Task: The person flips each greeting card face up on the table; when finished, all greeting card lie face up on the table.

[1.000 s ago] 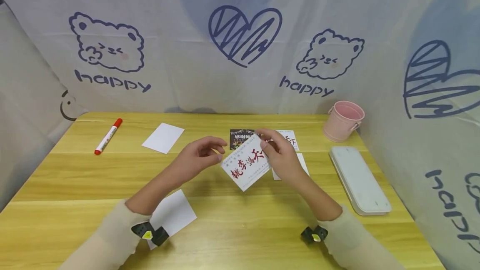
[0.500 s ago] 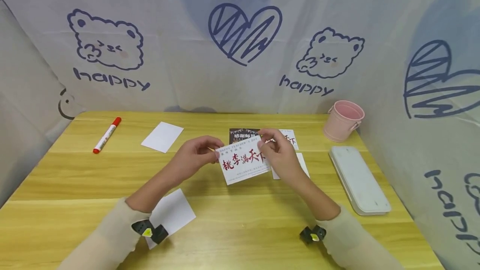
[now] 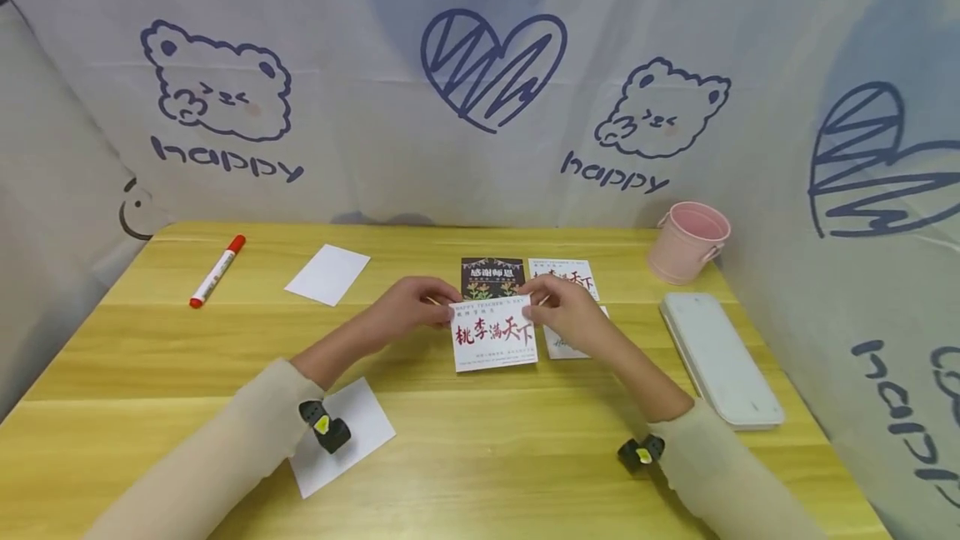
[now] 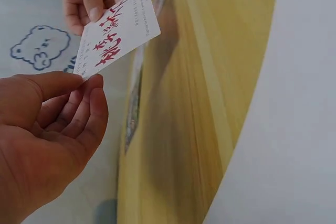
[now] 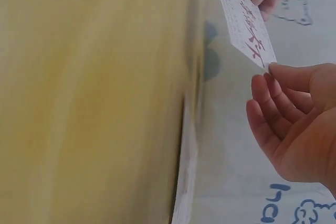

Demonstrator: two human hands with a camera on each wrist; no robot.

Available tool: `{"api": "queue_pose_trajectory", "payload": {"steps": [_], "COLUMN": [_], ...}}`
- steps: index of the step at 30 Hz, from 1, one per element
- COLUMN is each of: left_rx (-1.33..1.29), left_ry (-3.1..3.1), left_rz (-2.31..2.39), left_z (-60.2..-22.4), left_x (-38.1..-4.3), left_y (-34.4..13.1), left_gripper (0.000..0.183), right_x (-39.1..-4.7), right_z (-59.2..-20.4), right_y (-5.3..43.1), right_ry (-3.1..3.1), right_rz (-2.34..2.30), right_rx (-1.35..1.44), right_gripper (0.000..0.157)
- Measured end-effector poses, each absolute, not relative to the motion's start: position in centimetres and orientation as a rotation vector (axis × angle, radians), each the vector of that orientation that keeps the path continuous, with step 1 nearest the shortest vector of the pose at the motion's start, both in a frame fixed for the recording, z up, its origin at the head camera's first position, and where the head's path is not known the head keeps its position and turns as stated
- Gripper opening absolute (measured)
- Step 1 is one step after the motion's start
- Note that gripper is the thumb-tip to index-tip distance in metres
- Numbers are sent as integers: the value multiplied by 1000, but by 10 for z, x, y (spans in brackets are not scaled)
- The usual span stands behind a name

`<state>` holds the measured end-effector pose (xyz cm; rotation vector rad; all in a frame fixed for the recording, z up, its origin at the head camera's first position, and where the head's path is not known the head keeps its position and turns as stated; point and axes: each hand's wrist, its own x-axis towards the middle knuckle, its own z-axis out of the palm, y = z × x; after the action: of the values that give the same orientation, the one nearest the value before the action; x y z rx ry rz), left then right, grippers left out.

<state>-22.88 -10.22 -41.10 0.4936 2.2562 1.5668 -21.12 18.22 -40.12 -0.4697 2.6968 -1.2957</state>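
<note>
A white greeting card (image 3: 495, 340) with red Chinese lettering is held between both hands, raised off the table in the wrist views. My left hand (image 3: 411, 307) pinches its upper left corner between thumb and fingers, seen closely in the left wrist view. At the upper right corner, my right hand (image 3: 566, 311) pinches it the same way. Just behind it lies a black card (image 3: 491, 272) with white lettering and flowers, its lower part hidden. Beside that rests another white card (image 3: 558, 267) with red lettering, and a further white card (image 3: 567, 347) lies partly under the right hand.
On the left are a red-capped marker (image 3: 217, 272) and a blank white card (image 3: 327, 275). Another blank card (image 3: 352, 440) lies below my left forearm. A pink bucket (image 3: 686, 244) and a long white case (image 3: 720, 361) stand at the right. A printed curtain (image 3: 360, 107) hangs behind the table.
The left hand has come to the card and taken its left corner. The card has turned from tilted to nearly level and moved slightly lower, uncovering more of the black card.
</note>
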Motion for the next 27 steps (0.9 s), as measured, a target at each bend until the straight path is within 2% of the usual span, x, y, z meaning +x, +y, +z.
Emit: {"api": "queue_pose_trajectory", "payload": {"steps": [9,16,27], "left_rx": [676,722,724], "left_ry": [2479,2585,2662], "left_rz": [1232,965,806], "left_z": [-426,-428,-430], "left_x": [-255,-264,-271], "left_y": [-87,-76,-73], "left_gripper": [17,17,16], "right_x": [-242,-249,-259], "right_z": [-418,-428,-434], "right_y": [189,192,185], "right_ry": [2732,2723,2817], "right_rz": [-1093,-1017,-761], "right_rx": [-447,-421,-467], "right_gripper": [12,13,11]}}
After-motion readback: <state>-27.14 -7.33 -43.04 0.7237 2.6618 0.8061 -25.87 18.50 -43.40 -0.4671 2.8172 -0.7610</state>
